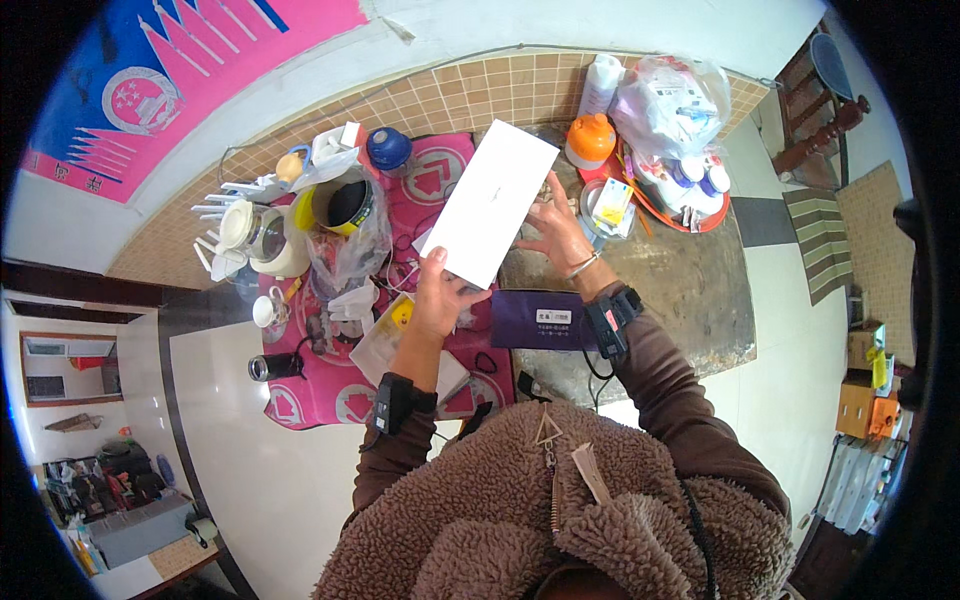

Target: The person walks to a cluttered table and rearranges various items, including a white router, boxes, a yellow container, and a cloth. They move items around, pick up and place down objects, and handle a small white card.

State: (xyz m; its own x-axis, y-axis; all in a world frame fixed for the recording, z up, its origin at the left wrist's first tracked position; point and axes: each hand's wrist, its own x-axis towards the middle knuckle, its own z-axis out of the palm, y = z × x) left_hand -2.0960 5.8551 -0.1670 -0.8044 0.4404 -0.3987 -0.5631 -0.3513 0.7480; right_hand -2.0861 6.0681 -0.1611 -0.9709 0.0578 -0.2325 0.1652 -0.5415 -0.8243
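Note:
A long white cardboard box (pixel 491 202) is held up, tilted, over the table. My left hand (pixel 439 300) grips its lower left corner, with the thumb on the front face. My right hand (pixel 559 232) is beside the box's right edge, its fingers spread; whether the fingertips touch the box cannot be told. Below the white box a purple box (pixel 540 319) with a white label lies on the table. A translucent plastic container (pixel 375 352) with a yellow item in it stands near my left forearm.
A pink cloth (pixel 442 375) covers the table's left part, with a glass kettle (pixel 262 232), a cup (pixel 268 309), a black flask (pixel 274 367) and a blue-lidded jar (pixel 390 150). On the wooden right part (pixel 697 300) stand an orange bottle (pixel 590 141) and a red tray (pixel 716 221) with bottles.

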